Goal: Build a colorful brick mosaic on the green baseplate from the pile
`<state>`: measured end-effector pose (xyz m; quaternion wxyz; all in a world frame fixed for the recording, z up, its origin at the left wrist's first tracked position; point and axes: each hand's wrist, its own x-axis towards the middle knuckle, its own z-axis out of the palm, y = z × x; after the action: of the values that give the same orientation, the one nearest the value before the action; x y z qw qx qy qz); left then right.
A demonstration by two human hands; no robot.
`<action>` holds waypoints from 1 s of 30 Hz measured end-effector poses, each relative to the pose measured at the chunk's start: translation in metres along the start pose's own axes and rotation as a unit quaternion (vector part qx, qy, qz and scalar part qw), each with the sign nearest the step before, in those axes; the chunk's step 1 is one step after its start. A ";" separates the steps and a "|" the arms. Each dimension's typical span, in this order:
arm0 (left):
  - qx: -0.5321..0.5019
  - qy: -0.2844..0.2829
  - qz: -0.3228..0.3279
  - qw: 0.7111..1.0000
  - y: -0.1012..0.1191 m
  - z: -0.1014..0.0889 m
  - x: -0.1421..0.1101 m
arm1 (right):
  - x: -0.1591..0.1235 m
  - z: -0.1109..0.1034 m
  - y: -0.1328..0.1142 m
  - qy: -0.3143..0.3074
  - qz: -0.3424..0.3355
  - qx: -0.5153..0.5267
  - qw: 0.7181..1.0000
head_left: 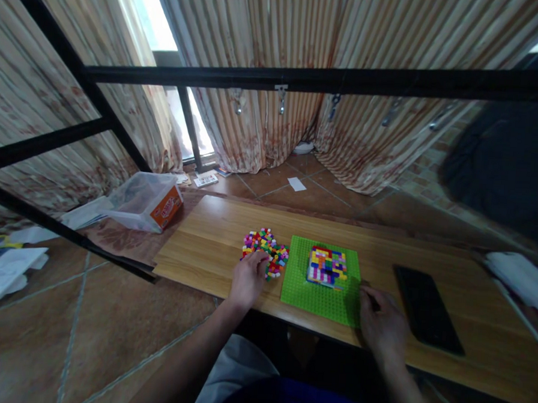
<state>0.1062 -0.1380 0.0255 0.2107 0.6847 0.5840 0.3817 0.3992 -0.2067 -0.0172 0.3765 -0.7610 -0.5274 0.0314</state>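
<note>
- Blue cloth [294,400] and pale grey cloth [237,368] across your lap lie nearest, below and between your two sets of fingers
- Your left hand [248,278] reaches over a loose pile of tiny toy building bricks [276,253], thumb and forefinger drawn close together; I cannot tell whether a brick sits between them
- Your right hand [382,325] is half curled at the right edge of the green studded baseplate [296,275]; no held thing shows, but the inside of the fingers is hidden, so I cannot tell
- Multicoloured brick block [326,266] stands on that baseplate, beyond and left of your right fingers, right of your left ones
- Black tablet-like slab [427,309] lies on the wooden tabletop [213,240], just right of your right hand; an outward swing could knock it
- Sweeping your left fingers through the pile could scatter bricks, and a weak pinch could drop one
- Nudging the baseplate with your right fingers could slide it into the pile, since the two lie close together
</note>
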 end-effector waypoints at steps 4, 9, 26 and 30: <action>0.066 -0.019 -0.016 0.998 0.004 0.006 0.010 | 0.001 0.000 0.000 -0.002 -0.007 0.000 1.000; 0.067 -0.019 -0.004 0.998 0.007 0.007 0.016 | 0.000 0.000 -0.001 0.013 -0.020 0.017 1.000; -0.107 -0.108 0.058 0.987 0.059 0.050 0.010 | 0.002 0.000 -0.010 0.012 -0.006 0.070 0.997; -0.067 -0.100 0.088 0.989 0.061 0.058 0.014 | 0.002 0.000 -0.010 0.014 -0.011 0.073 0.997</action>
<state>0.1901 -0.1298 0.0379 0.2789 0.7524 0.4706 0.3670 0.3919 -0.2035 -0.0105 0.4382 -0.7265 -0.5265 0.0552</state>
